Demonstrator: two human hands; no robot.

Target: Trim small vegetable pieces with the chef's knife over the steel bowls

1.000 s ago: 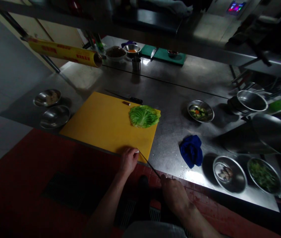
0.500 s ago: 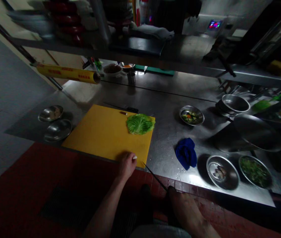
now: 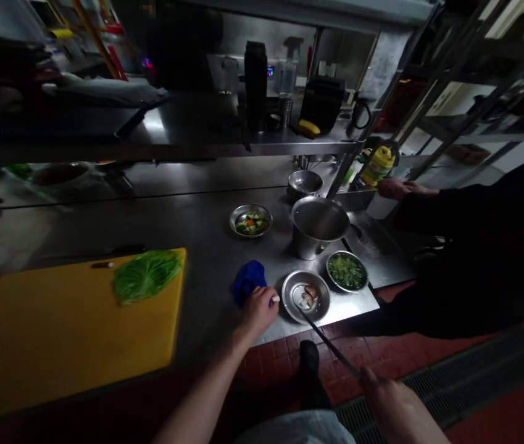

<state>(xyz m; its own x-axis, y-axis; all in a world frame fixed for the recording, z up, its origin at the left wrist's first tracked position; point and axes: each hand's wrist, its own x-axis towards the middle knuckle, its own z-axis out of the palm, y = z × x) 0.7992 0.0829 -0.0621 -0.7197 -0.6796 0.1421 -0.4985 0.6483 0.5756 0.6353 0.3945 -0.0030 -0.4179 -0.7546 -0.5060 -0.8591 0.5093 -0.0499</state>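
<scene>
My left hand (image 3: pixel 260 310) is closed, with a small white piece (image 3: pixel 275 299) of food, its kind unclear, showing at the fingertips. It is between a crumpled blue cloth (image 3: pixel 247 279) and a steel bowl (image 3: pixel 289 295) holding a few brown and white pieces (image 3: pixel 308 297). My right hand (image 3: pixel 384 391) grips a knife (image 3: pixel 331 346) by its handle, the blade slanting up and left, its tip at the bowl's near rim. On the yellow cutting board (image 3: pixel 81 333) at left lie a green leaf (image 3: pixel 147 275) and a small brown-and-white piece (image 3: pixel 102 265).
A bowl of greens (image 3: pixel 347 271), a tall steel pot (image 3: pixel 310 243), stacked bowls (image 3: pixel 305 183) and a bowl of cut vegetables (image 3: pixel 251 222) stand on the steel counter. A co-worker's dark sleeve (image 3: pixel 465 197) and hand (image 3: pixel 398 188) are at right. A shelf (image 3: pixel 197 151) spans overhead.
The view has swung right. My left hand has moved from above the cutting board to beside the bowl, still holding the white piece. The knife has moved right too, and a co-worker has come into view.
</scene>
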